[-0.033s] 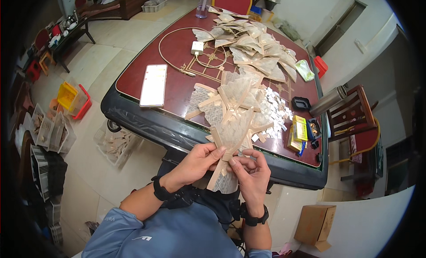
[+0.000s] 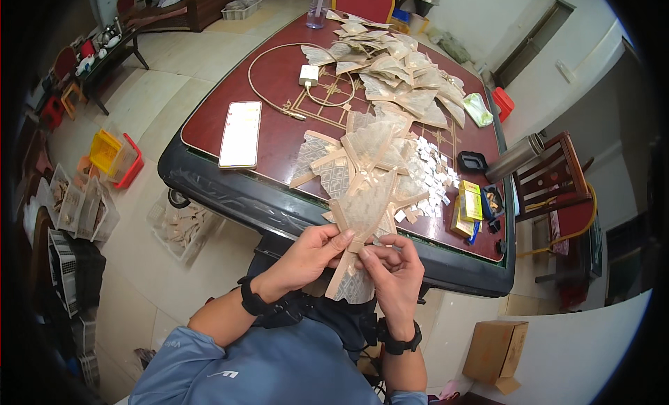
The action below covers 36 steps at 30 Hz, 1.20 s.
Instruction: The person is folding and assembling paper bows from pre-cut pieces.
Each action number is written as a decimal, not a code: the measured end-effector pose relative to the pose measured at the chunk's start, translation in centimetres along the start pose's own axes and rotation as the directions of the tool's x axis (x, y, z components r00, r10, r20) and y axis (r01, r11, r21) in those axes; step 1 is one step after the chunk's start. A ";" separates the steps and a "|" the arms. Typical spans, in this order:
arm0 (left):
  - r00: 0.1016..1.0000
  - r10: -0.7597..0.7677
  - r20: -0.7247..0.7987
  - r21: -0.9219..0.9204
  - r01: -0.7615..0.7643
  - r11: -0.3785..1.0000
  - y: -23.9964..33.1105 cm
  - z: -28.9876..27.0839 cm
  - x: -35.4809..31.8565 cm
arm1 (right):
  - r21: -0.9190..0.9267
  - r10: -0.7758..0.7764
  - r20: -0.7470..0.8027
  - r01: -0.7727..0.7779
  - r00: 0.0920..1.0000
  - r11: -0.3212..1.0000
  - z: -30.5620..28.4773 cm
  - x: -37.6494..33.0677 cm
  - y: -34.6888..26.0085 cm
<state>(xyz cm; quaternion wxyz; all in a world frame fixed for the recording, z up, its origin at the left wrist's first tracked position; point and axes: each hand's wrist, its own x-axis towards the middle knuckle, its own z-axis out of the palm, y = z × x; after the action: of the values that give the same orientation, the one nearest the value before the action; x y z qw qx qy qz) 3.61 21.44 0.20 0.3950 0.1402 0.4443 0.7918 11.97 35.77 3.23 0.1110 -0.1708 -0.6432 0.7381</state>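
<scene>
Near the front edge of the table, a beige lace fabric piece (image 2: 369, 208) with smooth tan bands is stretched between my hands. My left hand (image 2: 311, 257) pinches its narrow middle between thumb and fingers. Close beside it, my right hand (image 2: 396, 271) grips the same narrow part, with the thumb against the band and the other fingers curled. One end of the piece hangs below my fingers; the wider end rests toward more lace pieces (image 2: 324, 157) on the table. To their right lies a scatter of small white squares (image 2: 432, 169).
A heap of similar lace pieces (image 2: 401, 70) covers the far side of the dark red table (image 2: 209, 119). A phone (image 2: 240, 134) and charger (image 2: 309, 75) with cable lie left. Yellow boxes (image 2: 468, 208) and a black tray (image 2: 472, 162) sit right. A bin (image 2: 182, 227) stands on the floor.
</scene>
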 end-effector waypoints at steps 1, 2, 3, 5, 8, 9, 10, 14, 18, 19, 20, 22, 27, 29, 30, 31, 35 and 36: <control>1.000 0.010 -0.018 -0.005 -0.010 1.000 0.1 0.4 0.0 | 0.011 -0.005 -0.003 0.005 1.000 1.000 -0.1 0.0 0.2; 0.999 0.020 -0.037 -0.011 -0.020 1.000 0.2 0.6 0.0 | 0.012 -0.006 -0.008 0.006 1.000 1.000 -0.2 0.1 0.4; 0.999 0.017 -0.033 -0.010 -0.018 1.000 0.1 0.6 0.0 | -0.031 -0.027 -0.010 0.026 1.000 0.999 -0.2 0.1 0.6; 0.991 0.132 -0.032 0.145 -0.126 0.981 0.0 0.8 0.0 | -0.077 -0.050 -0.015 0.048 0.999 0.996 -0.2 0.0 0.8; 0.990 0.096 -0.100 0.168 -0.078 0.983 0.4 0.8 -0.7 | -0.171 -0.086 0.012 0.086 0.996 0.982 0.1 -0.3 0.7; 0.991 0.097 -0.096 0.163 -0.080 0.983 0.8 0.6 -1.2 | -0.178 -0.043 0.017 0.045 0.999 0.983 0.2 -0.6 0.1; 0.970 0.174 -0.171 0.215 -0.135 0.967 1.4 0.0 -2.0 | -0.185 0.000 0.022 0.004 1.000 0.983 0.2 -0.8 -0.2; 0.747 0.506 -0.431 0.423 -0.328 0.845 5.2 -6.5 -7.5 | -0.552 -0.101 -0.191 -0.022 0.976 0.833 -3.9 0.9 -1.6; 0.271 0.708 -0.653 0.595 -0.395 0.700 8.1 -17.3 -16.0 | -0.826 -0.121 -0.134 -0.043 0.984 0.562 -6.4 4.7 -1.6; 0.266 0.682 -0.681 0.567 -0.397 0.721 8.5 -21.6 -18.5 | -0.852 -0.145 -0.107 -0.015 0.984 0.524 -6.3 5.5 -1.5; 0.259 0.656 -0.709 0.539 -0.402 0.740 8.7 -26.1 -21.1 | -0.875 -0.171 -0.076 0.016 0.982 0.483 -6.1 6.2 -1.2; 0.342 0.576 -0.743 0.410 -0.448 0.795 9.0 -33.7 -25.8 | -0.908 -0.199 -0.072 0.018 0.977 0.418 -6.5 7.5 -0.4; 0.017 0.059 -0.998 0.055 -0.166 0.985 6.8 -44.2 -28.3 | -0.936 -0.279 -0.097 0.008 0.956 0.353 -7.3 9.3 1.3; -0.086 0.108 -0.990 0.114 -0.070 0.991 5.2 -48.1 -30.5 | -0.933 -0.289 -0.097 0.015 0.953 0.361 -6.6 9.1 0.7; -0.045 0.132 -0.990 0.137 -0.143 0.980 5.5 -45.5 -27.6 | -0.936 -0.304 -0.123 -0.009 0.945 0.351 -6.5 8.8 0.6; -0.038 0.125 -0.991 0.130 -0.142 0.981 6.4 -42.1 -25.6 | -0.939 -0.304 -0.128 -0.016 0.944 0.344 -6.4 8.5 0.5; 0.360 0.599 -0.715 0.449 -0.420 0.788 11.1 -24.3 -18.0 | -0.966 -0.430 -0.099 0.017 0.897 0.258 -6.8 8.3 1.3; 0.426 0.631 -0.649 0.471 -0.426 0.772 11.4 -21.0 -16.1 | -0.968 -0.457 -0.098 0.022 0.884 0.249 -7.1 8.4 1.5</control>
<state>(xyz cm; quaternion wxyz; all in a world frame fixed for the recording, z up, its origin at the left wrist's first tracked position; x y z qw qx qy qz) -3.70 -6.44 -0.29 -0.1289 -0.0384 0.5917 0.7948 7.15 45.28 0.03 0.2173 -0.2325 -0.9380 0.1374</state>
